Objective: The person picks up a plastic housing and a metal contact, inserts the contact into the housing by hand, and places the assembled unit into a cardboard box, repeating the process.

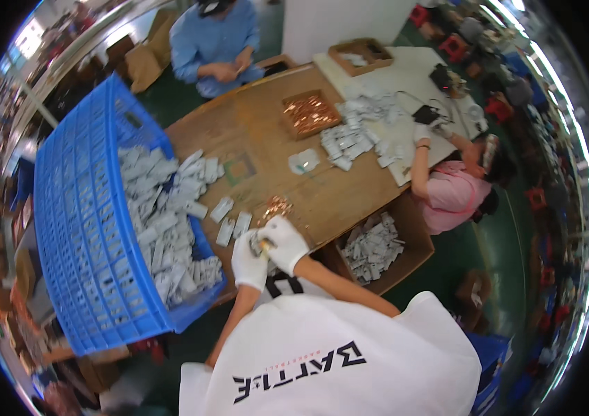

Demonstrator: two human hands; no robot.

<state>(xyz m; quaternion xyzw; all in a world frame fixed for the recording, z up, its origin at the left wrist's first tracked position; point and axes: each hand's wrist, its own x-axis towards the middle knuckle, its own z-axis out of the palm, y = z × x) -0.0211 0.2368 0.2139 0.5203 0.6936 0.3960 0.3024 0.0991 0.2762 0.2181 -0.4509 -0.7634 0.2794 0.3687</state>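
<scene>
Both my hands wear white gloves and meet at the near edge of a wooden table (266, 132). My left hand (249, 262) and my right hand (284, 241) are closed together on a small grey-white part (260, 244) held between them. Just beyond my fingers lies a small heap of copper-coloured pieces (275, 206). A few loose white parts (232, 220) rest on the table beside it. To the left, a tipped blue plastic crate (83, 229) spills many of the same white parts (162, 215) onto the table.
A tray of copper pieces (310, 113) and a pile of white parts (353, 132) lie farther back. A cardboard box of white parts (376, 248) stands right of me. A person in pink (450, 191) works at the right, a person in blue (214, 41) sits opposite.
</scene>
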